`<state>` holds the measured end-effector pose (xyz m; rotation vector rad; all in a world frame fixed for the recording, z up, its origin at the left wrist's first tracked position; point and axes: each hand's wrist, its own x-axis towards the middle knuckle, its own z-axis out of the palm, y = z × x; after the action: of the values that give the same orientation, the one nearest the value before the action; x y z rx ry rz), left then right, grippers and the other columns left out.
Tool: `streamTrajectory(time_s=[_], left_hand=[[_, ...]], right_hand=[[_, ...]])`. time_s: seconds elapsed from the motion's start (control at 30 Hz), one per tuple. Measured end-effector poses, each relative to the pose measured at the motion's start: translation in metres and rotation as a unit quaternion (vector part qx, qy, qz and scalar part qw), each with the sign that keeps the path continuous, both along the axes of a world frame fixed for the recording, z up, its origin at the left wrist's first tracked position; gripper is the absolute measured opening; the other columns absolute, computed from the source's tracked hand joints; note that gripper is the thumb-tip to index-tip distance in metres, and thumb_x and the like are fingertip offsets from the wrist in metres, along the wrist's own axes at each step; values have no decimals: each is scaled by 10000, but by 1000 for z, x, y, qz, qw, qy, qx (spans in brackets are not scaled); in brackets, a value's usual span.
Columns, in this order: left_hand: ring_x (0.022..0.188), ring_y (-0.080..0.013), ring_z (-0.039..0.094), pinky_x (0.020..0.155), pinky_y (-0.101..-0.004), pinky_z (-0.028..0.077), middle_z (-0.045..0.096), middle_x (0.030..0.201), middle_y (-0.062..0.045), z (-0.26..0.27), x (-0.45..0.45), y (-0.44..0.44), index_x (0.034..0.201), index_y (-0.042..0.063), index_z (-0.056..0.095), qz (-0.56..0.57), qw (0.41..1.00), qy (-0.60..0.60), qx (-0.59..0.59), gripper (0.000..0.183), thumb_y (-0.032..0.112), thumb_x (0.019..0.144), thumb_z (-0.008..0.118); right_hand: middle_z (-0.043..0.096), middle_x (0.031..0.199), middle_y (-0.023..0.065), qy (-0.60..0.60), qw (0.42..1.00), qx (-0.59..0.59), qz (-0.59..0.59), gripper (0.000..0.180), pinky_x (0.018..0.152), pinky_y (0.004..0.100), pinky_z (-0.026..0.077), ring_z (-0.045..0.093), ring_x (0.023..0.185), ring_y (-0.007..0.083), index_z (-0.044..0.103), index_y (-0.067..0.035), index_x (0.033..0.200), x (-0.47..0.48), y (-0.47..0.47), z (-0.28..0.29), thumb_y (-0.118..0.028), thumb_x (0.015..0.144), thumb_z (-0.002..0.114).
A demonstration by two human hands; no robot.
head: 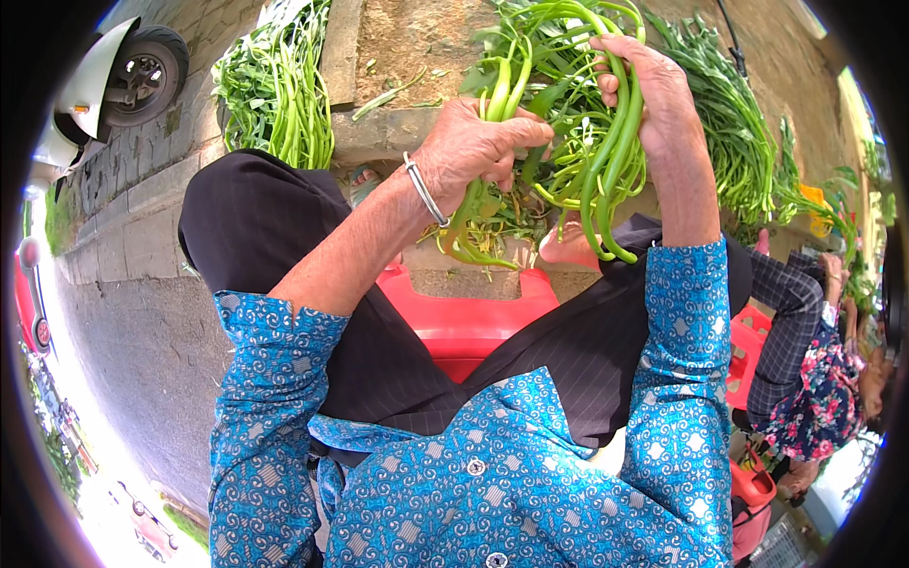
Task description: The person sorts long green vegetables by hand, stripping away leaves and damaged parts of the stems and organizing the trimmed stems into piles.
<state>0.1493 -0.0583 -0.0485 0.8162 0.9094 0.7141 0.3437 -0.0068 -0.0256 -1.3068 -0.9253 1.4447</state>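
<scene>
My left hand [472, 145], with a metal bangle at its wrist, is closed around several green stems [501, 92] of a leafy vegetable that looks like water spinach; their ends hang below the fist. In my right hand [643, 89] long, thick green stems [611, 163] are gripped near their bend and curve down towards my right knee. Between and behind the hands lies a heap of loose leafy greens [561, 78]. Trimmed leaves and yellowish scraps [508, 220] lie on the ground beneath, near my bare foot [572, 245].
A bundle of greens [284, 92] stands at the left on the kerb, another [731, 121] lies at the right. A red plastic stool [469, 319] is under me. A person in floral clothing [813, 383] sits at the right. A scooter wheel [145, 74] stands upper left.
</scene>
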Motion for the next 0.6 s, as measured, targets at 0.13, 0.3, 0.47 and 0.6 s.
streamTrajectory(time_s=[0.13, 0.3, 0.47, 0.6], left_hand=[[387, -36, 353, 419, -213, 380, 603, 705, -76, 3, 0, -1, 858, 1, 579, -33, 999, 17, -8, 166, 124, 763, 639], [384, -33, 344, 413, -211, 373, 608, 693, -80, 3, -3, 0, 843, 4, 580, -58, 998, 19, -19, 161, 124, 756, 645], [375, -30, 333, 405, -206, 369, 621, 695, -81, 7, -4, 1, 831, 2, 583, -77, 996, 53, -6, 157, 128, 754, 636], [370, -24, 327, 393, -199, 365, 628, 693, -84, 5, -6, 0, 825, 3, 584, -78, 995, 63, 9, 149, 130, 758, 622]], right_hand=[[524, 683, 18, -2, 1000, -1, -7, 208, 463, 188, 378, 481, 520, 75, 588, 21, 899, 3, 3, -1, -163, 801, 588], [526, 686, 20, -13, 1000, -2, -23, 209, 460, 187, 381, 483, 522, 75, 589, 20, 900, 10, 6, -1, -164, 800, 589], [527, 690, 21, -21, 999, -9, -42, 211, 457, 181, 383, 482, 519, 71, 591, 17, 904, 17, 9, 1, -163, 795, 595], [529, 693, 23, -8, 998, -16, -55, 208, 457, 181, 388, 485, 521, 71, 595, 14, 906, 25, 16, 0, -160, 792, 601]])
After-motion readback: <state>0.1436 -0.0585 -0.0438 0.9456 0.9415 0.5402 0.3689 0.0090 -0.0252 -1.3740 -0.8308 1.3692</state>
